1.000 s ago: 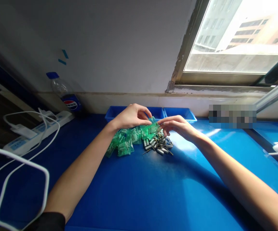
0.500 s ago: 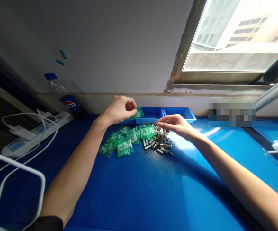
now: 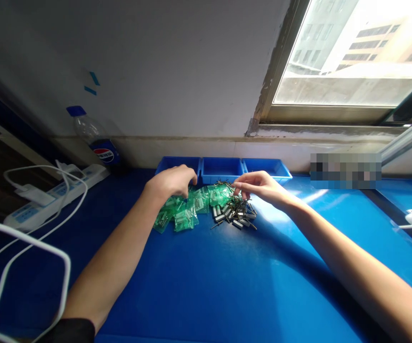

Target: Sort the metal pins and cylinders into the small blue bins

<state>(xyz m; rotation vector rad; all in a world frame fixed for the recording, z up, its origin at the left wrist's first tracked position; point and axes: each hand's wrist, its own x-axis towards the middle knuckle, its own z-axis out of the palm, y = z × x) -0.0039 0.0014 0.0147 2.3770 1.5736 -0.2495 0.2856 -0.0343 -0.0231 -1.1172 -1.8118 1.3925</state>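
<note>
Well to the left of the loose pile of short silvery metal pieces with thin stems [image 3: 236, 220] lie a long white plastic power strip [image 3: 54, 194] and, farther back, a clear bottle with a blue cap and dark drink [image 3: 100, 150]. Nearer the pile, though still left of it, the left hand [image 3: 173, 183] hangs palm down, its thumb and index finger parted with nothing seen between them; the other fingers are hidden. Below it, flat green see-through plastic packets [image 3: 185, 217] holding small pieces spread leftward from the pile, overlapping one another, the closest one touching its left edge. Three blue plastic trays [image 3: 223, 179] stand in a row behind the pile. The right hand [image 3: 257, 185] is clearly the nearer one: the pile lies just below and left of its fingers, whose tips come close together; I cannot tell whether they pinch a piece. The pieces point every way, sharing no long axis.
</note>
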